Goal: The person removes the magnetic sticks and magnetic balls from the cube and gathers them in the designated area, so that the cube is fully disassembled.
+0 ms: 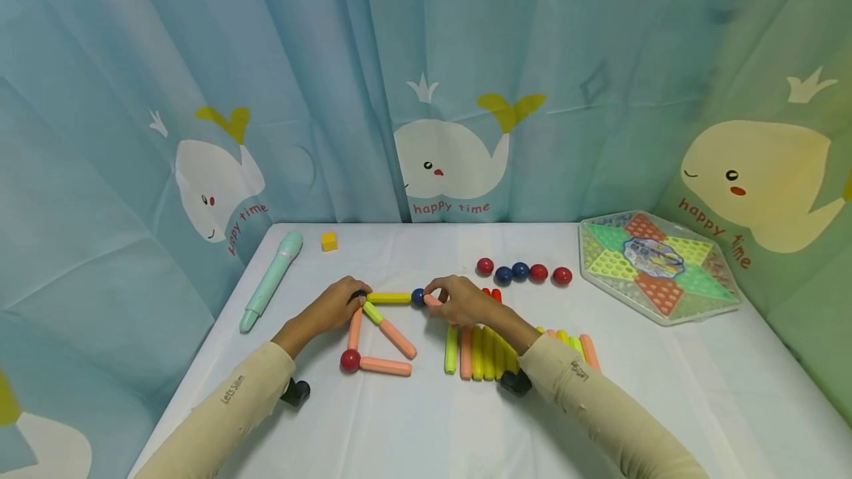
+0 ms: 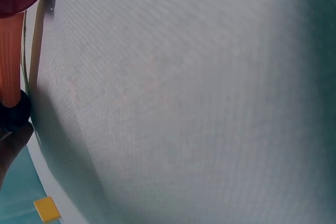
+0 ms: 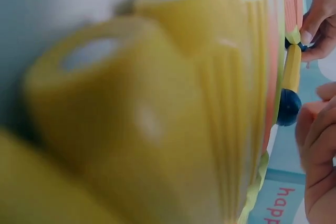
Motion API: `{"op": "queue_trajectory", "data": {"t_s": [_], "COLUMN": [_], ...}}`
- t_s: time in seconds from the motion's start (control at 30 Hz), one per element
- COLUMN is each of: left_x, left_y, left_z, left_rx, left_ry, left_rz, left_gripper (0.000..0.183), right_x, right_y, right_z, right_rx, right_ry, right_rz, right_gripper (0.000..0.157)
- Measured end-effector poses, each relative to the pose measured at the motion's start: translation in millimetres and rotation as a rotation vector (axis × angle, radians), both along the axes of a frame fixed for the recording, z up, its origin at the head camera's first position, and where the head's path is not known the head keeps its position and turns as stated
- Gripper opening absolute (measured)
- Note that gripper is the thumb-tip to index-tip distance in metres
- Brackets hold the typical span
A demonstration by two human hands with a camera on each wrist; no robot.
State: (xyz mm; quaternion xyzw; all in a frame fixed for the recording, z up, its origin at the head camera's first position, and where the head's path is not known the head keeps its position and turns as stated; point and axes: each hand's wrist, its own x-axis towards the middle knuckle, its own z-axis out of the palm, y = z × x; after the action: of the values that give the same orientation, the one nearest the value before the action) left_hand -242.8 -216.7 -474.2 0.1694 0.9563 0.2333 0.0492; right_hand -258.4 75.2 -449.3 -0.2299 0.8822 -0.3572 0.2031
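Observation:
In the head view my left hand point(image 1: 338, 304) holds a dark ball point(image 1: 360, 295) at the top corner of a figure of rods and balls. A yellow rod point(image 1: 390, 298) runs from that ball to a blue ball point(image 1: 418, 297). My right hand point(image 1: 464, 300) pinches a salmon rod point(image 1: 433, 301) whose end is right at the blue ball. From the left-held ball a salmon rod point(image 1: 356, 328) leads down to a red ball point(image 1: 350, 361), with another salmon rod point(image 1: 386, 367) going right. A lime rod point(image 1: 373, 313) and a salmon rod point(image 1: 398, 338) slant down in line.
Several yellow rods point(image 1: 489, 353) lie side by side beneath my right forearm. Loose red and blue balls point(image 1: 521, 271) sit behind. A star-patterned game board point(image 1: 655, 265) lies at right, a mint microphone-shaped stick point(image 1: 271, 281) at left, near a yellow cube point(image 1: 329, 242).

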Motion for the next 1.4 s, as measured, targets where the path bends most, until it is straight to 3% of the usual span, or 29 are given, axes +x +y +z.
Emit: {"op": "queue_trajectory", "data": {"t_s": [0.27,0.47,0.67,0.8,1.0,1.17,1.4], "left_x": [-0.2,1.1,2.3,2.7,4.7,4.6,4.9], "left_y": [2,-1,-2,-2,-2,-3,-1], "left_z": [-0.6,-0.4,-0.6,-0.3,1.0,-0.5,0.2], "left_rx": [0.012,0.013,0.005,0.014,0.015,0.020,0.023], "left_ry": [-0.030,-0.031,-0.025,-0.026,-0.017,-0.013,-0.022], "left_rz": [0.022,0.029,0.019,0.018,0.010,0.019,0.026], "left_gripper": [0.024,0.023,0.024,0.024,0.025,0.025,0.025], "right_x": [10.7,17.5,32.2,47.6,70.2,79.0,81.6], "right_y": [36,83,143,181,224,254,281], "right_z": [6.5,14.6,18.4,19.3,20.8,18.8,3.5], "right_rx": [-0.108,-0.209,-0.171,-0.155,-0.195,-0.180,-0.015], "right_ry": [0.047,-0.013,-0.179,-0.219,-0.244,-0.228,-0.118], "right_rz": [0.130,0.116,0.040,0.046,0.136,0.092,0.061], "right_gripper": [0.040,0.050,0.083,0.087,0.090,0.088,0.087]}}
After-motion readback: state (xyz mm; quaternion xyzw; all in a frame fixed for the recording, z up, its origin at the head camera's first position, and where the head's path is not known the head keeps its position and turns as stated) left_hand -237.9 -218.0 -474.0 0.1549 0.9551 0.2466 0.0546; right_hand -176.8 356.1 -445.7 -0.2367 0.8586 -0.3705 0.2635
